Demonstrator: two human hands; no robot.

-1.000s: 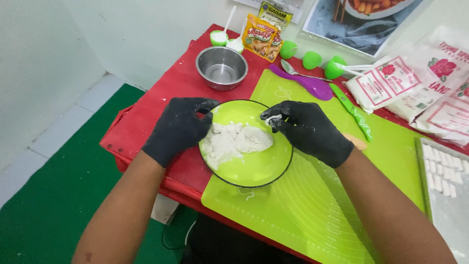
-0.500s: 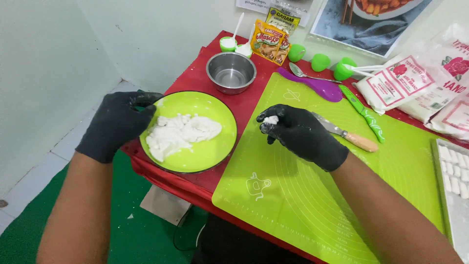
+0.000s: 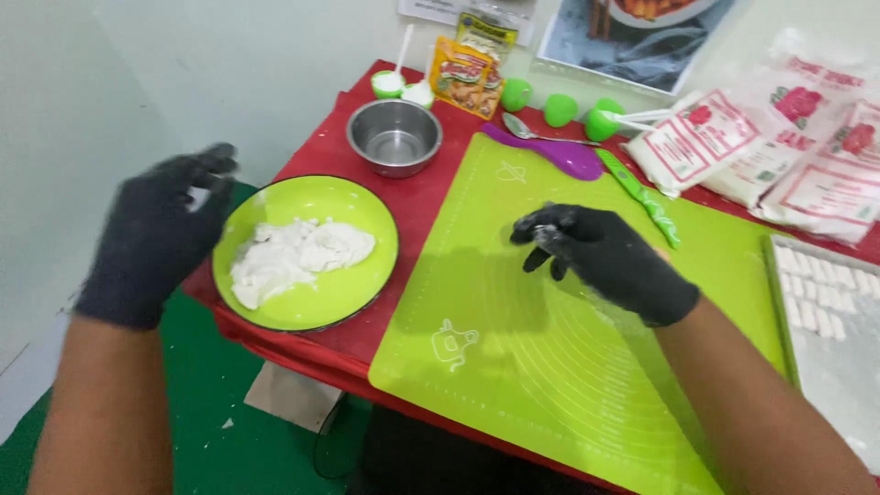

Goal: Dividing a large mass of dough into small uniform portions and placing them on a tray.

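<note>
Black-gloved, the right hand (image 3: 600,258) hovers over the far middle of the green silicone mat (image 3: 513,367), its fingers curled inward and pinching a small white bit of dough at the fingertips (image 3: 548,236). White smears show on the glove there. To the left, the left hand (image 3: 158,234), also in a black glove, hangs in the air off the left edge of the red table (image 3: 321,137), fingers loosely spread and holding nothing; it is blurred, so finer detail cannot be told.

Between the two hands sits a round green plate (image 3: 357,284) with a dark rim, resting on the table just beside the mat's left edge. A lump of white dough (image 3: 293,257) lies on its left half.

Farther off stands a small steel bowl (image 3: 394,137), with two little green-and-white cups (image 3: 388,83) and a yellow-orange packet (image 3: 466,75) beyond it. A purple spoon-shaped scoop (image 3: 550,154) and a green-handled knife (image 3: 642,197) lie along the mat's far edge. At far right lie white flour bags (image 3: 733,151) with red print, and at the right edge a tray (image 3: 852,385) holds rows of small white pieces (image 3: 811,293).
</note>
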